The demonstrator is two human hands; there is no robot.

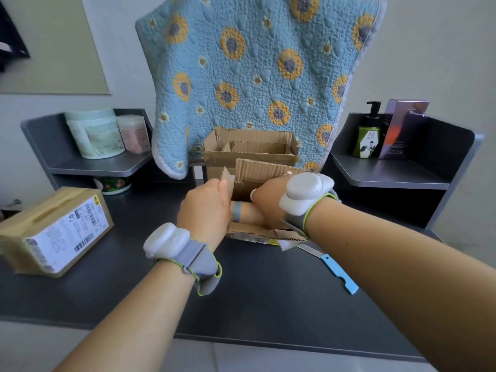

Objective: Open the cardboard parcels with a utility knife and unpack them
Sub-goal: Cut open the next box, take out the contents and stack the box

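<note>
From the head camera, an opened cardboard parcel (pixel 251 157) stands upright at the middle of the dark grey desk (pixel 268 296), its mouth facing up and its long axis running left to right; the corrugated flaps are raw brown, ragged along the torn edges, and the near flap folds down toward the person. The left hand (pixel 205 210) is curled with thumb and fingers pinching the edge of a small side flap at the parcel's near left corner. The right hand (pixel 268 204) is bent over the front of the same parcel, fingers hooked over a flap, though its wrist band hides most of the grasp, so how firmly it holds is hard to judge. Both wrists carry pale grey padded bands. The utility knife (pixel 334 267) lies flat on the desk just under the right forearm, apart from both hands, its light blue plastic handle pointing toward the near right and its metal blade toward the parcel. A second parcel (pixel 55 232), sealed with tape and bearing a white printed label, sits tilted well to the left. Behind the open parcel hangs a quilted blue cloth (pixel 255 76) with yellow sunflowers.
</note>
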